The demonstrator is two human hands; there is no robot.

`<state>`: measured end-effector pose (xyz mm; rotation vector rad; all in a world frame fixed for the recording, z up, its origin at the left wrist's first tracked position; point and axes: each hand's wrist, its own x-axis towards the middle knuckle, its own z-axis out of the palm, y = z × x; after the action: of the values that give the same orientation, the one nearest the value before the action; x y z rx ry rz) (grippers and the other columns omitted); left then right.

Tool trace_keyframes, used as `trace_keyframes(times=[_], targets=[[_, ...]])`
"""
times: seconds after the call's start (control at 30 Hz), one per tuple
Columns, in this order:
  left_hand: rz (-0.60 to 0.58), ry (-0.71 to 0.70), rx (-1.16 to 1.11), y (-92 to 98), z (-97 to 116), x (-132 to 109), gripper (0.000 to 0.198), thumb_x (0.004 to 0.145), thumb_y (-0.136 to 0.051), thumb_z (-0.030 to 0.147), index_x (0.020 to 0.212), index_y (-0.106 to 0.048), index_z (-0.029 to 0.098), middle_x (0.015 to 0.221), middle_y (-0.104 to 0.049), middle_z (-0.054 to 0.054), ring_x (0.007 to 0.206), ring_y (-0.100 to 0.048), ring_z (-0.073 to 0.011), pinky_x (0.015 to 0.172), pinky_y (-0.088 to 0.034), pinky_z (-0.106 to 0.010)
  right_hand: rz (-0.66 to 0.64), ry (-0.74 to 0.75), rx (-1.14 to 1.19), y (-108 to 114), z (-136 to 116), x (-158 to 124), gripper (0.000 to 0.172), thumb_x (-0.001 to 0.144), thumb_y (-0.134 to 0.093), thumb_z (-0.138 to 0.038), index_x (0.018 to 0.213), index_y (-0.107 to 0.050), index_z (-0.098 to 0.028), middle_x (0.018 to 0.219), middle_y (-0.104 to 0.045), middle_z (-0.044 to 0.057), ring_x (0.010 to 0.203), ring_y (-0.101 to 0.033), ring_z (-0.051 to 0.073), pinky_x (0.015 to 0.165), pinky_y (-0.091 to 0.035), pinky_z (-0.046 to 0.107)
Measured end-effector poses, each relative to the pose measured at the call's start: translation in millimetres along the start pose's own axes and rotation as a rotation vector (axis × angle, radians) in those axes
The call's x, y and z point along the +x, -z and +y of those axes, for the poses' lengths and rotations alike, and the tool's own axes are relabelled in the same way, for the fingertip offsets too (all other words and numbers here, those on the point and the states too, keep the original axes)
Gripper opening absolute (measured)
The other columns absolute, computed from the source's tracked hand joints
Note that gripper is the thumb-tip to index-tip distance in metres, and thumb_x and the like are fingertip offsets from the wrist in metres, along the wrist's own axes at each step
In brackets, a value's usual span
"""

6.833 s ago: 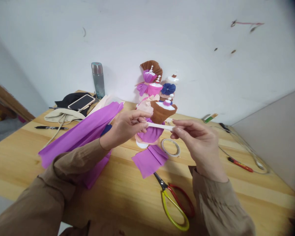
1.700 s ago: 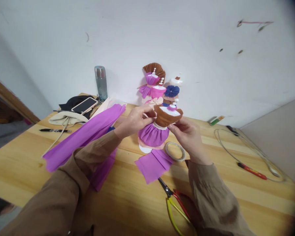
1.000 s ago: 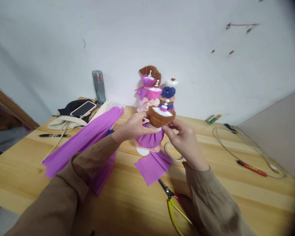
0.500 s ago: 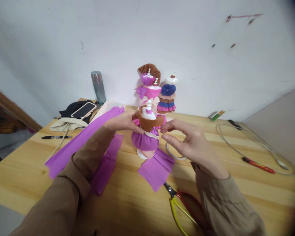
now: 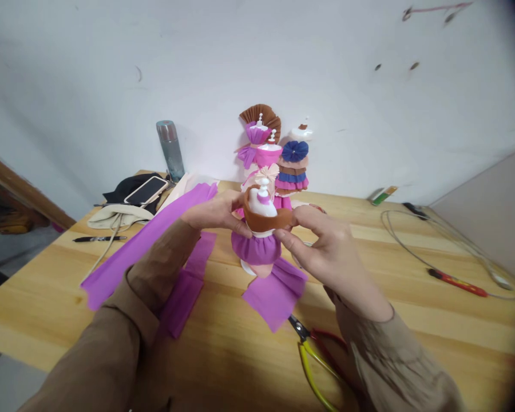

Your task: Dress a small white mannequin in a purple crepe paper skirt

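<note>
A small white mannequin doll (image 5: 260,226) stands on the wooden table (image 5: 412,309), dressed in a brown paper bodice and a gathered purple paper skirt. My left hand (image 5: 217,212) grips the doll's left side at the bodice, fingers closed on it. On the doll's right side my right hand (image 5: 321,246) pinches the brown paper. A folded purple paper piece (image 5: 274,292) lies just in front of the doll's base. A long purple crepe sheet (image 5: 150,240) stretches under my left forearm.
Other dressed paper dolls (image 5: 274,154) stand at the wall behind. Scissors (image 5: 313,360) with yellow and red handles lie near my right sleeve. A phone (image 5: 146,190), bag, pen (image 5: 94,238) and grey bottle (image 5: 168,149) are at the left; a cable (image 5: 446,240) and a red screwdriver (image 5: 457,282) at the right.
Earlier I held a white strip between both hands; it then went round the doll's waist. In the last half second my right hand closed back onto the brown bodice and the doll turned.
</note>
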<state>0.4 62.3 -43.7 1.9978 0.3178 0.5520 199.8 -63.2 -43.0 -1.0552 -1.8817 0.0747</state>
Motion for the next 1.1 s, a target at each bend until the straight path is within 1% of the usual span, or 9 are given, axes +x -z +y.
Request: trace_keyframes(times=[0.17, 0.3, 0.4, 0.47, 0.57, 0.7, 0.87, 0.97, 1.1], targets=[[-0.022, 0.006, -0.020, -1.1, 1.4, -1.4, 0.047, 0.059, -0.091, 0.031, 0.098, -0.070, 0.014, 0.104, -0.073, -0.009, 0.105, -0.066, -0.0249, 0.097, -0.052, -0.038, 0.008, -0.151, 0.149, -9.3, 4.2, 2.0, 0.017, 0.080, -0.066, -0.023, 0.065, -0.059, -0.022, 0.066, -0.066, 0.000, 0.065, -0.059, 0.017, 0.065, -0.045, 0.032], [-0.094, 0.012, -0.077, -1.6, -2.7, 0.7, 0.048, 0.060, -0.090, 0.033, 0.099, -0.068, 0.014, 0.105, -0.073, -0.009, 0.105, -0.067, -0.0242, 0.098, -0.052, -0.039, -0.006, -0.342, 0.383, -15.7, 5.7, 5.1, 0.016, 0.070, -0.071, -0.025, 0.063, -0.058, -0.021, 0.063, -0.062, -0.001, 0.060, -0.055, 0.014, 0.059, -0.044, 0.028], [-0.104, 0.008, -0.101, -2.8, -7.2, 3.1, 0.054, 0.060, -0.091, 0.035, 0.103, -0.066, 0.014, 0.106, -0.073, -0.011, 0.104, -0.067, -0.0245, 0.095, -0.053, -0.038, -0.048, -0.483, 0.599, -19.6, 9.9, 5.6, 0.021, 0.066, -0.075, -0.031, 0.064, -0.056, -0.021, 0.061, -0.059, -0.002, 0.055, -0.050, 0.012, 0.052, -0.041, 0.027], [-0.095, 0.020, -0.106, -3.9, -8.3, 4.1, 0.059, 0.060, -0.090, 0.040, 0.105, -0.065, 0.013, 0.109, -0.072, -0.012, 0.107, -0.067, -0.0265, 0.094, -0.054, -0.038, -0.046, -0.536, 0.677, -21.7, 12.7, 4.7, 0.022, 0.065, -0.076, -0.032, 0.067, -0.056, -0.021, 0.061, -0.057, -0.003, 0.052, -0.048, 0.012, 0.049, -0.039, 0.026], [-0.066, 0.051, -0.129, -5.3, -6.4, 4.1, 0.063, 0.061, -0.089, 0.048, 0.108, -0.063, 0.015, 0.112, -0.071, -0.010, 0.110, -0.066, -0.0277, 0.096, -0.054, -0.038, 0.014, -0.486, 0.622, -23.2, 14.2, 2.6, 0.017, 0.068, -0.075, -0.030, 0.070, -0.060, -0.021, 0.062, -0.058, -0.003, 0.056, -0.050, 0.013, 0.054, -0.042, 0.028], [-0.058, 0.048, -0.177, -6.5, -2.0, 3.6, 0.063, 0.060, -0.090, 0.049, 0.106, -0.064, 0.015, 0.104, -0.072, -0.010, 0.100, -0.068, -0.0244, 0.095, -0.054, -0.040, 0.061, -0.312, 0.360, -20.9, 10.4, 0.2, 0.009, 0.077, -0.066, -0.021, 0.068, -0.063, -0.021, 0.070, -0.064, 0.000, 0.070, -0.059, 0.017, 0.070, -0.046, 0.034], [-0.063, 0.027, -0.205, -6.5, -6.6, 4.5, 0.058, 0.062, -0.090, 0.047, 0.103, -0.066, 0.014, 0.106, -0.072, -0.012, 0.104, -0.067, -0.0244, 0.096, -0.052, -0.038, 0.029, -0.214, 0.262, -15.5, 3.7, -0.2, 0.017, 0.084, -0.060, -0.020, 0.067, -0.063, -0.020, 0.066, -0.062, 0.000, 0.068, -0.057, 0.016, 0.068, -0.044, 0.032], [-0.064, 0.058, -0.244, -5.5, -14.4, 5.3, 0.061, 0.058, -0.091, 0.048, 0.104, -0.067, 0.014, 0.107, -0.072, -0.012, 0.104, -0.067, -0.0244, 0.095, -0.054, -0.037, 0.042, -0.216, 0.269, -16.2, 2.5, -0.3, 0.016, 0.083, -0.061, -0.021, 0.068, -0.065, -0.020, 0.065, -0.063, -0.001, 0.065, -0.057, 0.015, 0.067, -0.044, 0.031], [-0.088, 0.072, -0.241, -4.5, -20.4, 5.3, 0.060, 0.059, -0.091, 0.048, 0.103, -0.069, 0.015, 0.101, -0.074, -0.012, 0.095, -0.070, -0.0242, 0.092, -0.056, -0.039, 0.099, -0.310, 0.256, -22.1, 4.0, -0.5, 0.012, 0.078, -0.064, -0.022, 0.066, -0.060, -0.021, 0.064, -0.060, -0.002, 0.063, -0.056, 0.014, 0.065, -0.045, 0.030]])
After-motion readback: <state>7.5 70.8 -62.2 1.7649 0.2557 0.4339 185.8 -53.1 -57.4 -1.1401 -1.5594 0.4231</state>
